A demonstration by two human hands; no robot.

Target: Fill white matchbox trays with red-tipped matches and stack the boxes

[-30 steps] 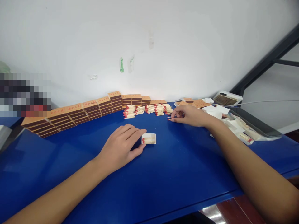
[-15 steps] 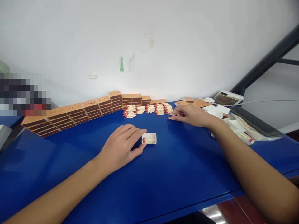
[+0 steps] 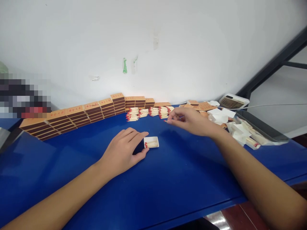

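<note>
Between the thumb and fingertips of my left hand (image 3: 124,147) is a small white matchbox tray (image 3: 155,146), gripped at its left end on the blue table. Several matches (image 3: 150,144) lie in it, red heads to the left. My right hand (image 3: 188,120) is pinched above the table, up and to the right of the tray. A red match tip (image 3: 165,121) pokes out from its fingers; the rest of that match is mostly hidden. Behind the hands lie bunches of loose red-headed matches (image 3: 153,111), the rightmost partly covered by my right hand.
Stacked matchboxes (image 3: 76,114) run along the wall at the left and back. On the right are scattered white trays (image 3: 220,115), loose matchbox covers (image 3: 203,106), a tray of matches (image 3: 252,143), a dark flat tray (image 3: 266,126) and a white device (image 3: 233,101) with a cable.
My right hand has moved left and slightly toward me, keeping its pinch on the match. My left hand still steadies the matchbox tray in nearly the same place.
</note>
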